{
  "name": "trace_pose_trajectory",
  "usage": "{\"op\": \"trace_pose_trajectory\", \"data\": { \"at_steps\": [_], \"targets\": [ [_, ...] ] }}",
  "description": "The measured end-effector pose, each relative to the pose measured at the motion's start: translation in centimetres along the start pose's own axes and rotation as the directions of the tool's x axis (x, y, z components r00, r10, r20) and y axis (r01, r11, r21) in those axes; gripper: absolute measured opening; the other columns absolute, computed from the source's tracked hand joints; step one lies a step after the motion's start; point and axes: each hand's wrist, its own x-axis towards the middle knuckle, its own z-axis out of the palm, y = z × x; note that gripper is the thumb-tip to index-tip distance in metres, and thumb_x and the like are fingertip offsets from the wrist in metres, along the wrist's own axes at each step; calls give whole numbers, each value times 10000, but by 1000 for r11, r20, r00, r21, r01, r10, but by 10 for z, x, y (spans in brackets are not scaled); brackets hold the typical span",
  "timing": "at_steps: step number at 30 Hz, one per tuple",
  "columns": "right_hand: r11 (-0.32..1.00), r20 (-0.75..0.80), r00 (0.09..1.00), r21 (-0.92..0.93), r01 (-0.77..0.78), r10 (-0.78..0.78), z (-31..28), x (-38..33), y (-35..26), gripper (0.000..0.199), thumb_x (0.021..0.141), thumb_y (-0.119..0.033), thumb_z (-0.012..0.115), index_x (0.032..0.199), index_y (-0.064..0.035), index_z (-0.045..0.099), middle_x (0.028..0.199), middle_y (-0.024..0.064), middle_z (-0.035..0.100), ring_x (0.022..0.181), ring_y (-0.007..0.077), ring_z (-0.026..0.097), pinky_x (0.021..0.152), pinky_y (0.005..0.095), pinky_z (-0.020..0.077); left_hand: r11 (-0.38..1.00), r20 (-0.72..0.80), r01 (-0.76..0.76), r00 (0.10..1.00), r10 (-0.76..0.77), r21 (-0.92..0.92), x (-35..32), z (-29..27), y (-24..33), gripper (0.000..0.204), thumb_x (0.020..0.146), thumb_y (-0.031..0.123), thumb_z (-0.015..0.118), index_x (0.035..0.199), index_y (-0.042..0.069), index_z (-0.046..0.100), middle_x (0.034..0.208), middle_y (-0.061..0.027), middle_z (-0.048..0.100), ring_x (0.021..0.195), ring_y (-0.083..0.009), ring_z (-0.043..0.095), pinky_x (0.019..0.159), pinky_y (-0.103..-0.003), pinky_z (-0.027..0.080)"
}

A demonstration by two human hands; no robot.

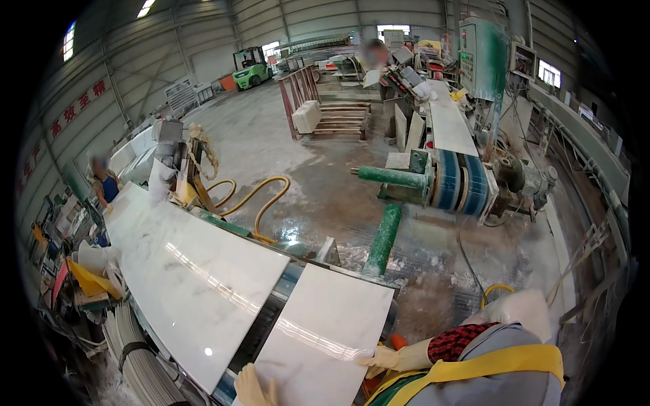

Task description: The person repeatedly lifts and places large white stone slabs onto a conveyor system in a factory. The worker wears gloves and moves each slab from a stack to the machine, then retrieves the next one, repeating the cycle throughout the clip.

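Worn on the head, one wide fisheye camera looks down and ahead, close above the nearer slab (328, 328)

blue-edged conveyor (290, 277) is topped by a larger white slab (203, 277) and a smaller white slab (325, 321), dark gap left between. wet-patched floor (250, 139) is occupied by reddish slatted rack (342, 121), green forklift (250, 73).

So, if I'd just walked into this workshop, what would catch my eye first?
Probably the long, glossy white slab at lower left and the shorter slab beside it at bottom centre, with the cream-gloved left hand and right hand at the shorter one's edges. Then colour: a bright green forklift at the back, left of centre, and a blue-banded roller right of centre.
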Motion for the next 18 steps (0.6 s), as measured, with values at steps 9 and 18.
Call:
{"op": "trace_pose_trajectory", "data": {
  "at_steps": [9, 18],
  "targets": [
    [1000, 40, 999, 19, -20, 19, -14, 28, 28, 654, 947, -480, 840, 1322, 22, 652, 1074, 248, 789, 878, 352, 814, 794, 416, 696, 163, 377, 389, 921, -97, -907, 22, 108, -121, 418, 1018, 223, 721, 1329, -44, 640, 1254, -163, 691, 1158, -252, 656, 1006, -393, 534],
    [966, 253, 956, 169, -198, 151, -29, 52, 37, 529, 1010, -303, 791, 1415, 8, 652, 1400, 197, 712, 1229, 306, 731, 1014, 424, 644, 571, 464, 560, 825, -322, -600, 53, -55, 0, 337, 890, 240, 871, 959, 1, 644, 852, -35, 552, 785, -159, 491, 729, -376, 425]
  ]
}}
